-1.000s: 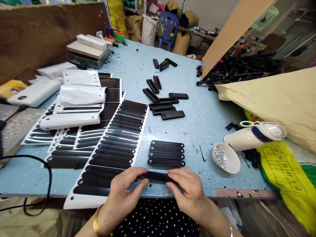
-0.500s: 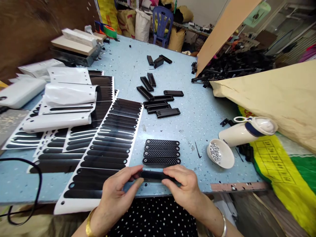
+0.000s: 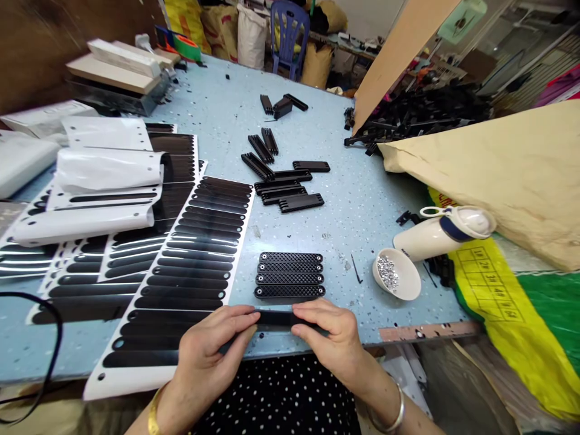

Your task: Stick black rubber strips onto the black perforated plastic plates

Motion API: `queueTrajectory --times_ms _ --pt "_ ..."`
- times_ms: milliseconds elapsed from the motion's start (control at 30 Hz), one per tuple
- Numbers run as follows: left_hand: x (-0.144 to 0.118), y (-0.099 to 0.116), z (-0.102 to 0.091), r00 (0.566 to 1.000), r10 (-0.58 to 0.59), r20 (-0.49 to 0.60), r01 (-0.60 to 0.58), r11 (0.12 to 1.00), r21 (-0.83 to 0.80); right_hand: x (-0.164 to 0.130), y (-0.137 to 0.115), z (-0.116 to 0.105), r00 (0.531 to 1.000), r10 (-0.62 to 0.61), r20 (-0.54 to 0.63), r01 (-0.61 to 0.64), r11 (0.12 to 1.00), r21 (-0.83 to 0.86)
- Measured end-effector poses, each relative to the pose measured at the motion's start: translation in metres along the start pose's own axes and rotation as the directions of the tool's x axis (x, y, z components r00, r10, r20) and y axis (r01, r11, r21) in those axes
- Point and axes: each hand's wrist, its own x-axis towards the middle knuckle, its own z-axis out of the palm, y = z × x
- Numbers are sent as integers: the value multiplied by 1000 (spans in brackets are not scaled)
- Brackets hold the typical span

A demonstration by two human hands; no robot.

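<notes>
Black strip (image 3: 274, 319) pinched by both hands.

Across the three pictures the view has swung rightward and tilted down, so everything on the speckled pale-blue table (image 3: 362, 205) sits further left. The left hand (image 3: 206, 356) and right hand (image 3: 330, 338) have crept closer together along the flat black plastic strip (image 3: 274, 318), leaving less of it showing between the fingers.

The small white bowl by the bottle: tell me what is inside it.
The white bowl holds a heap of small shiny silver pieces, too small to identify. The heap hides the bottom. The white bottle lies on its side just behind it.
</notes>
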Motion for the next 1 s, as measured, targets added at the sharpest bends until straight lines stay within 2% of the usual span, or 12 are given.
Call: queueTrajectory --times_ms 267,500,633,767,833,1000 --pt "-2 -3 0 1000 -8 -4 8 1000 3 -1 6 -4 999 12 31 -13 999 37" --pt "-2 -2 0 1000 -15 -3 15 1000 2 -5 11 -5 973 -216 77 227 953 -199" --pt "0 -2 0 1000 -7 -15 7 1000 3 -9 15 -6 958 -280 71 288 922 -258" --pt "1 -2 0 1000 -12 -16 12 1000 20 -18 17 -13 967 -232 -104 195 939 -283" --pt "1 -2 0 1000 -5 -18 5 1000 22 -24 17 -19 972 -179 -150 134 954 -269" --pt "4 -3 0 999 32 -39 -30 999 38 -28 13 -30 977 69 -200 -92 990 -110"
